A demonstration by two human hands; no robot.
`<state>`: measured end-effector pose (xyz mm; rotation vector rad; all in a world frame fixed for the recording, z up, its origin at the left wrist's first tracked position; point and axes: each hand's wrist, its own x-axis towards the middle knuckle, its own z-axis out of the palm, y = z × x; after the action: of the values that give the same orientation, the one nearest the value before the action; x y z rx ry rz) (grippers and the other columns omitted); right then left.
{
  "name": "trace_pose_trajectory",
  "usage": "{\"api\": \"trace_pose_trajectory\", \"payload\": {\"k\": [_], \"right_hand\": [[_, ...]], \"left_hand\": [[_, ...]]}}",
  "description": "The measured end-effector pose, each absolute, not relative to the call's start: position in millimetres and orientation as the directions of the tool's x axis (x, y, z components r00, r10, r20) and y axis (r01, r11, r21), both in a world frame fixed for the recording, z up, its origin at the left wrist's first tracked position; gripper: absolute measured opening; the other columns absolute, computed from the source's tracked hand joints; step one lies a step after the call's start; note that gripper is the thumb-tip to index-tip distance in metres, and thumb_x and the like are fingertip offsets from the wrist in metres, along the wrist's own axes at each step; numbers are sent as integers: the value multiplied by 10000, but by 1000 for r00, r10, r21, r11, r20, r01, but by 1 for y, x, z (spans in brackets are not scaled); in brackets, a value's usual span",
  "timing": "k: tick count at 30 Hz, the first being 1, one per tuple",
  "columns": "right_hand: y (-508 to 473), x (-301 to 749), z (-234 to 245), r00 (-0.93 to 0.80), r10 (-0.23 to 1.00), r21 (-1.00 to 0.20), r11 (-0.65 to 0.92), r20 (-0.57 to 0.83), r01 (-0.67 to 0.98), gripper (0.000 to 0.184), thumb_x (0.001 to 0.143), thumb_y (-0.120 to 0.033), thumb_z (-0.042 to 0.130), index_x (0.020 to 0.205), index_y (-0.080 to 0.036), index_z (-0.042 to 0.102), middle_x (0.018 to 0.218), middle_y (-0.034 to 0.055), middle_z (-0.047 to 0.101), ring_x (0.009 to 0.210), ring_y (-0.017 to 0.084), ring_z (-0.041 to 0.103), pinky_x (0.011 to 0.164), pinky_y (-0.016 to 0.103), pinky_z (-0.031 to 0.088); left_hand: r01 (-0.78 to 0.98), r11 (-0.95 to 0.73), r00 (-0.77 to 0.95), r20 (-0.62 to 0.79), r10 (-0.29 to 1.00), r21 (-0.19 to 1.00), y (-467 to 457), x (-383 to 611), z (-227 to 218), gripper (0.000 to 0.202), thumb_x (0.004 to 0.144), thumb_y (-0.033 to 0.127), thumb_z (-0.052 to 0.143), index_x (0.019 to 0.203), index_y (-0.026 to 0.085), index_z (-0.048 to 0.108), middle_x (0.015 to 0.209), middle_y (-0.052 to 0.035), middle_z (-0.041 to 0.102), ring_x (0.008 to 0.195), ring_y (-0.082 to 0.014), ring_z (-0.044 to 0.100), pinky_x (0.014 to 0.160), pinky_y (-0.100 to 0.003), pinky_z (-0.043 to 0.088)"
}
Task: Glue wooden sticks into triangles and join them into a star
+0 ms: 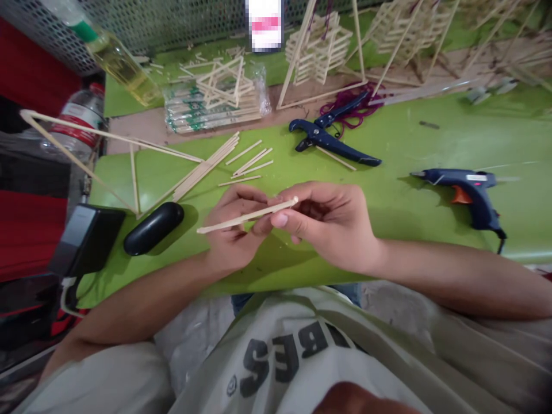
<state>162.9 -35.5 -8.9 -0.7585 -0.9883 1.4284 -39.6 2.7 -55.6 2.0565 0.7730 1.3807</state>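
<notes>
Between my two hands, over the green table, is a short piece made of thin wooden sticks [241, 219], tilted up toward its right end. My left hand [235, 224] is closed around the far side of it, fingers partly hidden behind the wood. With thumb and fingers, my right hand [325, 224] pinches it near the right end. Just beyond my hands lie several loose short sticks [252, 164] and a bundle of longer sticks [207, 167]. Whether the held piece is one flat strip or a frame seen edge-on, I cannot tell.
A blue cutter [323, 136] and a blue glue gun [463, 187] lie on the green table [409, 230]. At left are a black case [154, 228], a stick triangle [92, 131] and bottles [125, 72]. Packed sticks [215, 115] and stick structures [319, 49] stand behind.
</notes>
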Motion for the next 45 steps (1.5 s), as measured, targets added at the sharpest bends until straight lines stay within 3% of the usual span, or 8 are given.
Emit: {"api": "trace_pose_trajectory", "payload": {"k": [8,18,30,33,36,39,42,45], "right_hand": [[-35,164,-11,-72,983,-893,120,167,-433,233,797,-277,1070,971,-197,936,847,23,864,559,67,673,487,161,591],[-35,165,-17,-48,965,-912,228,259,-340,226,868,-362,1028,1001,-203,938,828,17,827,531,67,685,474,171,567],[-35,165,-20,-20,946,-908,303,322,-291,180,905,-316,999,1044,-219,938,845,14,832,547,69,694,495,190,574],[-34,165,-21,-7,934,-894,341,358,-290,188,924,-319,984,1068,-210,930,846,15,829,564,72,695,507,198,575],[-32,169,-18,5,913,-880,394,407,-264,184,945,-343,967,1070,-215,924,881,21,839,567,71,677,506,215,565],[-28,177,-11,50,896,-880,442,440,-175,157,949,-370,966,1020,-238,922,897,25,846,614,90,671,547,249,577],[-22,188,-6,89,890,-890,452,447,-53,146,951,-409,967,975,-275,916,883,28,840,684,132,694,623,304,608],[-16,196,-6,97,890,-895,440,446,76,245,953,-538,942,963,-295,908,868,33,829,672,156,676,648,351,611]], "left_hand": [[171,-709,311,645,698,685,2,-34,-48,180,1066,470,851,1103,294,845,994,-54,791,878,-189,783,714,-322,676],[142,-714,318,651,689,685,4,-31,-48,138,1048,405,875,1112,287,839,1001,-52,794,869,-185,788,694,-315,673],[109,-708,334,645,687,698,6,-32,-51,157,1010,384,917,1078,271,831,958,-40,813,900,-199,792,717,-334,657],[54,-686,367,625,689,725,9,-33,-59,288,974,496,949,1159,319,817,997,-38,810,971,-235,790,770,-391,659],[-51,-616,334,594,731,786,14,-32,-64,615,872,708,967,1356,383,769,1153,-60,793,1018,-271,779,804,-456,671],[-144,-674,196,688,698,725,22,-28,-57,929,794,980,824,1482,363,720,1157,-59,741,985,-235,744,742,-412,649],[16,-650,83,647,758,760,29,-28,-37,660,1017,875,643,1417,357,720,1223,-40,733,1063,-225,721,869,-473,659],[174,-815,-53,831,553,553,34,-35,-17,450,1111,735,601,1175,315,749,1121,-31,748,1082,-221,724,870,-526,624]]}}
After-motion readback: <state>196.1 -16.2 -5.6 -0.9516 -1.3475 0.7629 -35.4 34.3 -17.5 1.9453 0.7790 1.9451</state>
